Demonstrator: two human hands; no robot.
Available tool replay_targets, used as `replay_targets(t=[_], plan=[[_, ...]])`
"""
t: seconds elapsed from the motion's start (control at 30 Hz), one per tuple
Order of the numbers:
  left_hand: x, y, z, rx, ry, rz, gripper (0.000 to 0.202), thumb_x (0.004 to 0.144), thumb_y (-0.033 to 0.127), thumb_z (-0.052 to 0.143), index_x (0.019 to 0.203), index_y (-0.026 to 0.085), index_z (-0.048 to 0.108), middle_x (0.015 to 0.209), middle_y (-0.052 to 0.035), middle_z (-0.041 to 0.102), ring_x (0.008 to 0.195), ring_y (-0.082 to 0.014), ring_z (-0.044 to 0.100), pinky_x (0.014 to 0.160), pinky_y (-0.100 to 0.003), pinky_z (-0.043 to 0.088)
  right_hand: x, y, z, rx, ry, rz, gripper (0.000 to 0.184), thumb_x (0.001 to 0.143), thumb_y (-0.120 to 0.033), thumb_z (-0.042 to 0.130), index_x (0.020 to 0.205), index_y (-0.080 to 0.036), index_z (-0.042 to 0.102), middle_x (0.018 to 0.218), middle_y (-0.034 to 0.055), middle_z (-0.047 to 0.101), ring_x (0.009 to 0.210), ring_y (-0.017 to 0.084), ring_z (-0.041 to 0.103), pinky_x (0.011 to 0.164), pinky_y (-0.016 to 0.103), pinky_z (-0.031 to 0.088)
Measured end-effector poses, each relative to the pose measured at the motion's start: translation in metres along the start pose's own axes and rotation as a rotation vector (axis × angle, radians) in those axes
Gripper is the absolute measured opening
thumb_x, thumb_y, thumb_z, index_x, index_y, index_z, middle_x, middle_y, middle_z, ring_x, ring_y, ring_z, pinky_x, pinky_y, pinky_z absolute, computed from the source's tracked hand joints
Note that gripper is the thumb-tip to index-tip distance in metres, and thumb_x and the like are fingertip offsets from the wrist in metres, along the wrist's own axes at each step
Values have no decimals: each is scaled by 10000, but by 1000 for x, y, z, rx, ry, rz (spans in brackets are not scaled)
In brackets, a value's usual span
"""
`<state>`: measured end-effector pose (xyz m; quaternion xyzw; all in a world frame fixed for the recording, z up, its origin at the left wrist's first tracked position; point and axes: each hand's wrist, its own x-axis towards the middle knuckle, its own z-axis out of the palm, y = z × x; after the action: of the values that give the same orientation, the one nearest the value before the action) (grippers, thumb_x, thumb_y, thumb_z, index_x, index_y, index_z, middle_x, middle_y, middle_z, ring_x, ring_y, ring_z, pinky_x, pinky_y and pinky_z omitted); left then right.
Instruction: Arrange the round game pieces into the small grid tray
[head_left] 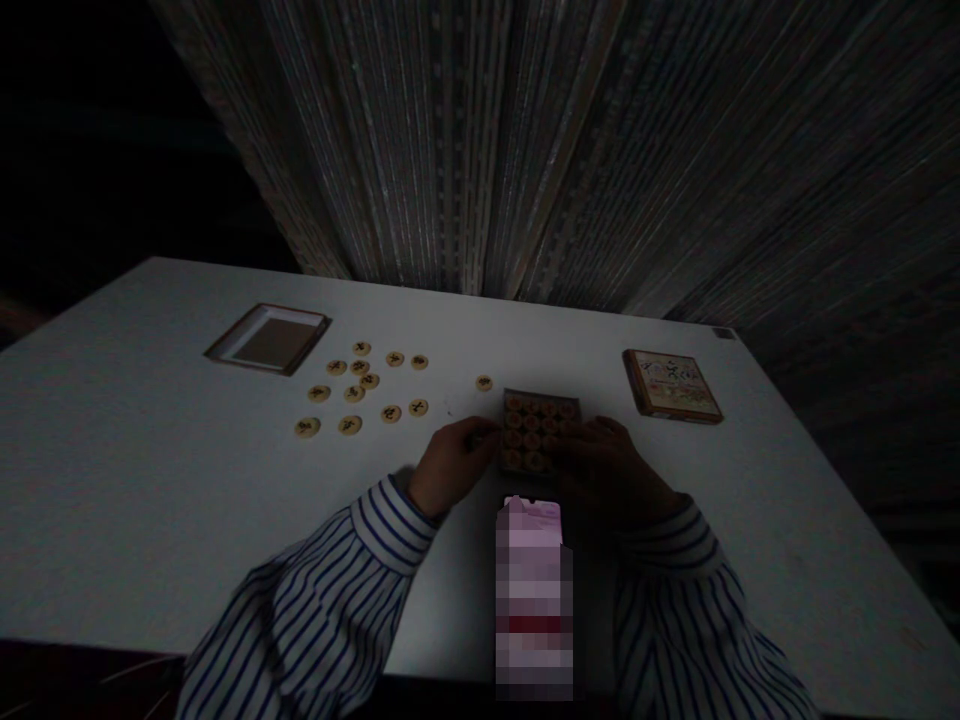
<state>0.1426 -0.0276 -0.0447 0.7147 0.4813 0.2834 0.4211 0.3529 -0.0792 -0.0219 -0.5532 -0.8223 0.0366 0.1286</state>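
A small square tray (540, 397) stands in front of me, filled with rows of round xiangqi pieces (531, 422). My left hand (455, 462) is closed at the tray's left wall, its thumb and fingertips against the edge. Over the tray's right side is my right hand (616, 468), with fingers bent together above the pieces at the lower right. Deep shadow hides its fingertips, and whatever they may hold cannot be made out. A single xiangqi piece (484, 382) lies on the table just beyond the tray's left corner.
Several loose xiangqi pieces (354, 393) are scattered on the white table (225, 510) to the left. Behind them lies an open box part (271, 340). A decorated box lid (673, 385) rests at the right. A lit phone (532, 510) is close to me, below the tray. Striped curtains (465, 150) hang behind.
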Motion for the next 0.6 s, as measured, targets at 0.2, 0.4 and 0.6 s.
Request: replay_targets(t=[0.2, 0.4, 0.6], plan=[[0, 2, -1, 2, -1, 3, 253, 806, 283, 483, 940, 160, 659, 870, -82, 701, 758, -177, 624, 700, -316, 488, 0, 1, -1, 16, 3, -24, 264, 693, -241, 581, 946, -213, 648, 940, 76, 654, 901, 238, 569, 890, 461, 315], [0, 1, -1, 9, -2, -3, 249, 804, 274, 487, 944, 155, 655, 849, -79, 700, 735, -172, 623, 674, -311, 484, -1, 3, -2, 32, 14, -9, 258, 688, -228, 580, 938, -208, 636, 903, 61, 656, 877, 232, 570, 898, 461, 297], [-1, 3, -1, 6, -12, -19, 263, 809, 289, 483, 945, 142, 653, 845, -85, 698, 730, -173, 626, 661, -305, 486, 0, 3, -1, 45, 53, -29, 198, 696, -209, 548, 872, -192, 636, 840, 58, 651, 814, 210, 563, 848, 418, 330]])
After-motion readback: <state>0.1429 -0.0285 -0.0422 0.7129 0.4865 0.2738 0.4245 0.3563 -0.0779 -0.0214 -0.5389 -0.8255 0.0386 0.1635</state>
